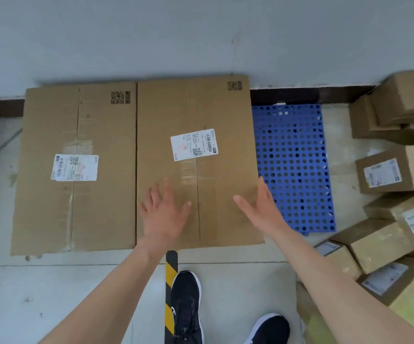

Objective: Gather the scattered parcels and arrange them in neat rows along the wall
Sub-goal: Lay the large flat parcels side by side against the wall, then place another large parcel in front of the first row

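While squaring the right box (196, 160) against the left box (76, 167) by the wall (201, 33), had left hand (163, 214) and right hand (258, 209) spread flat, gripping nothing. Probably meant for nudging, not lifting.

Left box (74, 167): against the wall (201, 33), touching the right box (196, 115).
Pallet (292, 165): just right of the right box.
Small parcels (394, 175): heaped right of the pallet.
Left hand (163, 214), right hand (263, 209): over the right box's near end.

A blue perforated plastic pallet (292, 165) lies on the pale floor (52, 294) below a white wall (176, 33). A yellow-and-black striped strip (170, 289) runs beside a black shoe (187, 306).
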`<state>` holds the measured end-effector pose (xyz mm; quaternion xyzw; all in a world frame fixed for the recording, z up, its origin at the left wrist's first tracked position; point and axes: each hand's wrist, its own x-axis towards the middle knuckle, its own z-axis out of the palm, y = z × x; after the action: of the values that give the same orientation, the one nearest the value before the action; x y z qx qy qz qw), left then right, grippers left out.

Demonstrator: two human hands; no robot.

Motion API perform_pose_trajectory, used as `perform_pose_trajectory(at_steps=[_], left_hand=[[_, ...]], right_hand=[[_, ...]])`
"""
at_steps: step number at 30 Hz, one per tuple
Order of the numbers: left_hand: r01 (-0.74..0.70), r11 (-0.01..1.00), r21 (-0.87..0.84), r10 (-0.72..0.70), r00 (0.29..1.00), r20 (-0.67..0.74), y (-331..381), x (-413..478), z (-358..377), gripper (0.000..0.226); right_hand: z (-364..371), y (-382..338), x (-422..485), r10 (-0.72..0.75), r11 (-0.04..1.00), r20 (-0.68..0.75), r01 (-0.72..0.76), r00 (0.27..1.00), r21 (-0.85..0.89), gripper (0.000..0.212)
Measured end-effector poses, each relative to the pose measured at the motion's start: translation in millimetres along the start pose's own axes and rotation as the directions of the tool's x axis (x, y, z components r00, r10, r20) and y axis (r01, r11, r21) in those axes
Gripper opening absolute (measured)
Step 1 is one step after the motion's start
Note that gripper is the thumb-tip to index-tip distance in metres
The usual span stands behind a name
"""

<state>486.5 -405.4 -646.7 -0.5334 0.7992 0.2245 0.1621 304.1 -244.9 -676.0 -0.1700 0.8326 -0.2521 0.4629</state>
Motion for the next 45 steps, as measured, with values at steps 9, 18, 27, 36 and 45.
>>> perform_pose_trajectory(at_steps=[9, 18, 27, 36, 45], left_hand=[[-0.573, 0.818, 0.04, 0.57, 0.819, 0.07, 265.7, -91.3, -87.5, 0.072], [-0.886, 0.382, 0.264, 0.868, 0.442, 0.227, 500.4, -225.3, -87.2, 0.072], [-0.93, 0.175, 0.323, 0.876, 0.297, 0.38, 674.4, -226.9, 16.8, 0.08], [-0.915, 0.183, 0.36, 0.856, 0.328, 0.399, 774.0, -116.3, 163.0, 0.086], [-0.878, 0.393, 0.274, 0.736, 0.479, 0.479, 808.7, -54.0, 218.7, 0.131]], right_hand=[[-218.7, 6.8, -116.0, 0.042, 0.994, -0.379, -0.001, 0.924, 0.107, 0.084], [-417.1, 171.7, -298.2, 0.393, 0.913, -0.641, -0.199, 0.66, 0.355, 0.077], [-463.6, 313.1, -304.1, 0.678, 0.716, -0.564, -0.248, 0.471, 0.653, 0.082], [-509.5, 462.0, -202.1, 0.777, 0.629, -0.528, -0.393, 0.344, 0.671, 0.09], [-545.6, 547.1, -144.4, 0.819, 0.574, -0.511, -0.401, 0.262, 0.714, 0.13]])
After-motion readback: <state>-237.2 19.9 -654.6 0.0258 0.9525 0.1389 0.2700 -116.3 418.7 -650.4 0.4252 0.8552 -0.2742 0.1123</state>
